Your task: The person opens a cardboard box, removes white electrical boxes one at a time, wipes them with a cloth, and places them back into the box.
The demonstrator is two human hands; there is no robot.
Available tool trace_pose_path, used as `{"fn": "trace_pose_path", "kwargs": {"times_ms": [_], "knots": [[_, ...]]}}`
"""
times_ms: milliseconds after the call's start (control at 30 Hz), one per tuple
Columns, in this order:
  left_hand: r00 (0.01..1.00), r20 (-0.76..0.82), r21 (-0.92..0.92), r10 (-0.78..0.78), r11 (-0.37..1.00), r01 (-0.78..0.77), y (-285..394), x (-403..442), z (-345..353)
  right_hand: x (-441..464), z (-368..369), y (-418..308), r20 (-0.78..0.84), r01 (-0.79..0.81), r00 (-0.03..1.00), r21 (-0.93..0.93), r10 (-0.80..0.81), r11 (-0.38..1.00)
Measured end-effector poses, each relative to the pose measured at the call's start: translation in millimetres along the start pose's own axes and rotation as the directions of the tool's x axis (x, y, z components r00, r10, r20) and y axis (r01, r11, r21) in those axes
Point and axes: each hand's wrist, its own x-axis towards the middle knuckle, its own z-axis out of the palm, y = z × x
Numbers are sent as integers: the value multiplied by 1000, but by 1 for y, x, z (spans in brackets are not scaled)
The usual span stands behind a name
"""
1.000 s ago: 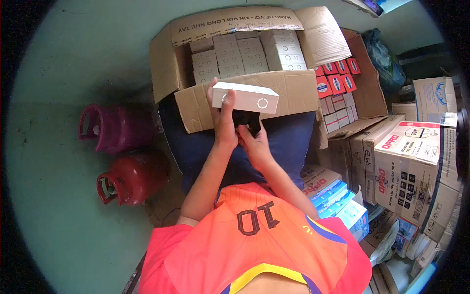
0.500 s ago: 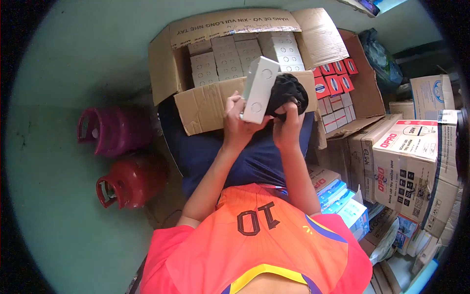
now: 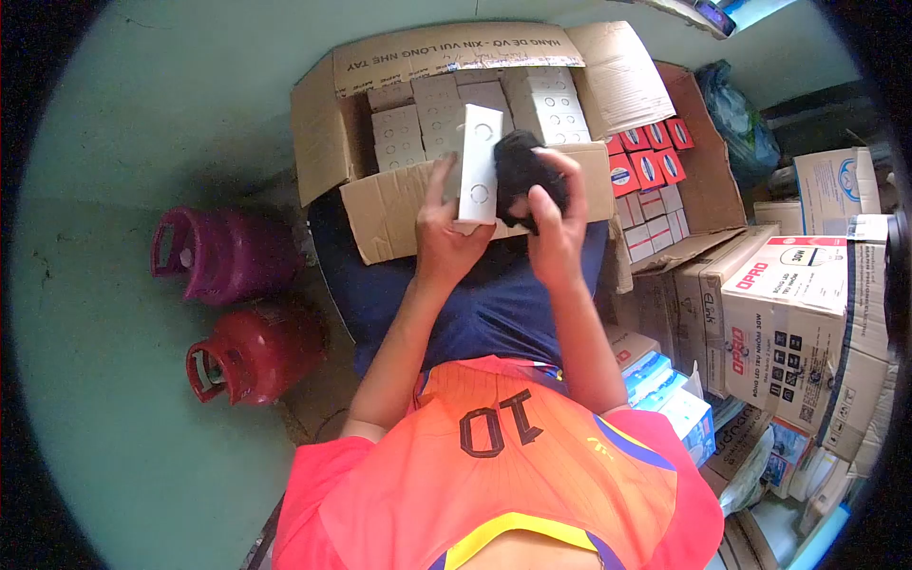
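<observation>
Holding a white junction box (image 3: 480,166) beside a black cloth (image 3: 518,171)

Left hand (image 3: 451,237): closed around the lower end of the white junction box, with the fingers along its left side and the thumb near its base. The box stands on end, leaning slightly, and two ring-shaped knockouts are visible on the face turned toward the wearer.

Right hand (image 3: 559,223): curled, pinching the bunched black cloth between thumb and fingers. The cloth lies directly at the right side of the box; whether it presses on the box cannot be told from this angle.

Position: both items are held up in front of an open cardboard carton (image 3: 313,133) — above its front flap (image 3: 394,223), which is folded outward. Inside the carton stand stacks of white boxes (image 3: 397,133) bearing similar ring marks.

Surroundings, right: a second carton (image 3: 712,171) contains small red-and-white boxes (image 3: 648,169); nearer the wearer stands a carton printed OPRO (image 3: 784,313).

Surroundings, left: a purple gas cylinder (image 3: 233,252) and a red gas cylinder (image 3: 256,351) stand near the green wall (image 3: 104,313) — the red one nearer the wearer.

Wearer: an orange jersey (image 3: 560,470), marked 10, fills the lower part of the view.
</observation>
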Motion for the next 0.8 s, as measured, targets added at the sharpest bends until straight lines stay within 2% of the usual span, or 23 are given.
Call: {"fn": "trace_pose_path", "kwargs": {"times_ms": [33, 67, 100, 167, 200, 267, 300, 333, 367, 400, 433, 467, 500, 567, 600, 633, 667, 700, 733, 800], "knots": [[1000, 15, 13, 24, 1000, -24, -1, -2, 2, 2, -2, 15, 122, 297, 954, -235, -275, 926], [988, 97, -60, -122, 990, 128, 0, -8, 2, -8, 0, 11, 182, 382, 924, -381, -337, 842], [964, 143, -241, -225, 937, 254, 10, -4, -6, -16, 10, 1, 251, 460, 888, -510, -386, 727], [991, 109, -246, -76, 964, 101, 6, -9, -10, -19, 20, 10, 228, 535, 837, -535, -498, 654], [993, 116, -221, -6, 975, 32, 3, -10, -12, -15, 24, 2, 190, 528, 843, -467, -503, 709], [983, 129, -170, 129, 980, -106, -2, -10, -15, 9, 18, -11, 192, 471, 877, -522, -440, 712], [978, 183, -170, 95, 983, -64, 2, -11, -18, 22, 11, -12, 195, 444, 892, -547, -407, 710], [976, 196, -186, 96, 981, -59, 3, -8, -18, 30, 8, -9, 152, 73, 988, -225, -39, 972], [974, 206, -202, 100, 978, -57, 2, -4, -18, 30, 8, -10, 119, -165, 978, -62, 172, 984], [977, 213, -228, 14, 973, 36, 4, -2, -17, 28, 11, -7, 149, 128, 985, -316, -84, 940], [973, 222, -253, -68, 959, 125, 5, 0, -16, 25, 15, -8, 239, 399, 917, -527, -320, 750], [970, 212, -301, -117, 937, 179, 6, 0, -16, 14, 18, -16, 341, 526, 851, -556, -400, 643], [965, 202, -350, -166, 908, 230, 7, 1, -16, 1, 20, -23, 381, 534, 845, -567, -375, 626], [969, 147, -489, -199, 837, 246, 9, -2, -17, 10, 13, -33, 575, 712, 696, -476, -429, 516], [988, 146, -292, -44, 953, 85, 3, 0, -16, 23, 7, -30, 553, 702, 711, -519, -435, 488], [952, 306, -251, -29, 962, 110, 7, 1, -24, 39, 1, -26, 530, 690, 724, -560, -441, 459], [945, 325, -240, 38, 970, 43, 8, 4, -25, 53, -1, -22, 359, 550, 830, -652, -426, 522], [933, 343, -231, 106, 973, -26, 8, 7, -24, 64, -3, -19, 271, 463, 881, -660, -387, 591], [947, 303, -267, 102, 964, -18, 8, 7, -20, 58, -4, -19, 373, 516, 857, -628, -357, 583], [978, 202, -336, -47, 935, 114, 0, -1, -10, 32, 3, -23, 574, 625, 763, -535, -299, 569]]}}
